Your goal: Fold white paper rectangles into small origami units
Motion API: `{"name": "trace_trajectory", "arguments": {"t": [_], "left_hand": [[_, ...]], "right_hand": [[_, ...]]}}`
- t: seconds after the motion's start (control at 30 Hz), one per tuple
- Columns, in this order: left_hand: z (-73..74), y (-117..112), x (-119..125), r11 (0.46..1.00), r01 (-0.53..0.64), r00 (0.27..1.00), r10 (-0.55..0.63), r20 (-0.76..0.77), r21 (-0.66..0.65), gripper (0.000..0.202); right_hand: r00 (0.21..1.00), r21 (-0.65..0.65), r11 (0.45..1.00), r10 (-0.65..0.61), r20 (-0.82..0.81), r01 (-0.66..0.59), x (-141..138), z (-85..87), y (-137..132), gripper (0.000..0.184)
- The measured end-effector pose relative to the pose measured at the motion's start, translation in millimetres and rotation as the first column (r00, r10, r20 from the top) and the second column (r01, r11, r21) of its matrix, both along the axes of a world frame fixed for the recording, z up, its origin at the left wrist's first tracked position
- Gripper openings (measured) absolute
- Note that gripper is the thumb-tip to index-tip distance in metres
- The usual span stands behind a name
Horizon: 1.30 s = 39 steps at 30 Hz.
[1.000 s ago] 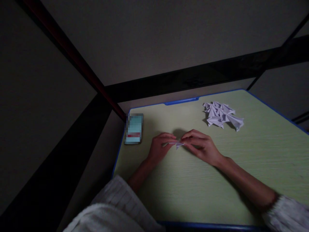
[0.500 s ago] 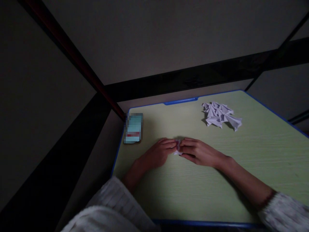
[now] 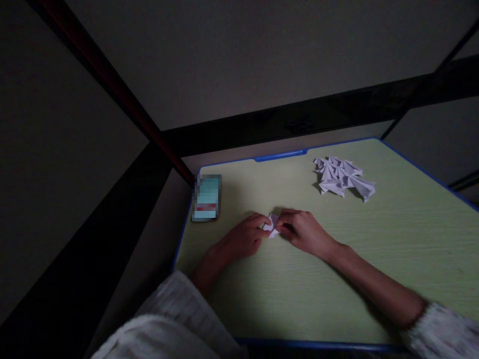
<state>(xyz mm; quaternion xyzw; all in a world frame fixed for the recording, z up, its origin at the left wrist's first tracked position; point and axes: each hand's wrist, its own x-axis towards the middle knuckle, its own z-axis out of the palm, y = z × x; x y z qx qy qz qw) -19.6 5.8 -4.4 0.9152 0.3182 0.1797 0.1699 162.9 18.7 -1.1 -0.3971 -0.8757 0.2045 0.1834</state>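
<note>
A small folded piece of white paper lies between my two hands on the pale green table. My left hand pinches its left side with curled fingers. My right hand is closed on its right side, the fingers pressed together over the paper. Most of the paper is hidden by my fingertips. Both wrists rest low over the table.
A pile of several folded white paper pieces sits at the back right of the table. A blurred teal and red card or box lies at the back left corner. The table has a blue rim. Dark beams and walls surround it.
My hands have drawn closer together and the paper has gone from a flatter, longer shape to a small compact fold. My right fingers have curled in tighter.
</note>
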Motion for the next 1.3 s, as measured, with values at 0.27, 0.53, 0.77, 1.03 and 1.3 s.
{"name": "trace_trajectory", "arguments": {"t": [0.27, 0.53, 0.77, 1.03, 1.3], "left_hand": [[2.4, -7, -1, 0.997, 0.008, 0.994, 0.001, -0.108, 0.079, 0.033], [1.0, -5, 3, 0.991, 0.022, 0.983, 0.002, -0.182, 0.13, 0.025], [-0.5, -5, 5, 0.982, -0.015, 0.972, 0.059, -0.227, 0.19, 0.023], [-0.6, 0, 2, 0.965, 0.059, 0.977, -0.002, -0.215, 0.257, 0.021], [-3.3, -10, 17, 0.953, -0.216, 0.971, 0.233, -0.059, 0.211, 0.018]], "right_hand": [[0.999, -0.006, 1.0, -0.026, 0.033, 0.027, -2, -0.5, 1, 0.011], [0.995, 0.034, 0.997, -0.073, 0.072, 0.071, 4, -1.2, 7, 0.017], [0.997, 0.047, 0.997, -0.066, 0.028, 0.065, 10, -6.7, 14, 0.027], [0.971, -0.005, 0.988, 0.151, -0.184, -0.154, 19, -1.5, 20, 0.014], [0.984, -0.078, 0.984, 0.149, -0.102, -0.158, 10, 0.1, 6, 0.019]]}}
